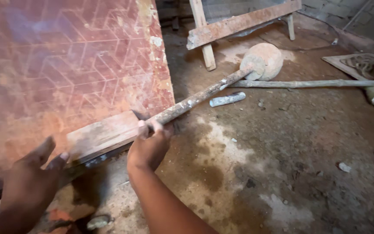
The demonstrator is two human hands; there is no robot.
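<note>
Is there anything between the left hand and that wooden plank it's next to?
Nothing visible. The left hand is already against the near end of the wooden plank, fingers open beside it. The right hand grips a crusted metal rod that crosses the plank's far end, away from the left hand.

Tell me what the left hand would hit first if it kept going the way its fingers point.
Probably the wooden block: the left hand is open, fingertips already at its near end. Behind it stands the reddish patterned panel; depth is hard to judge.
</note>
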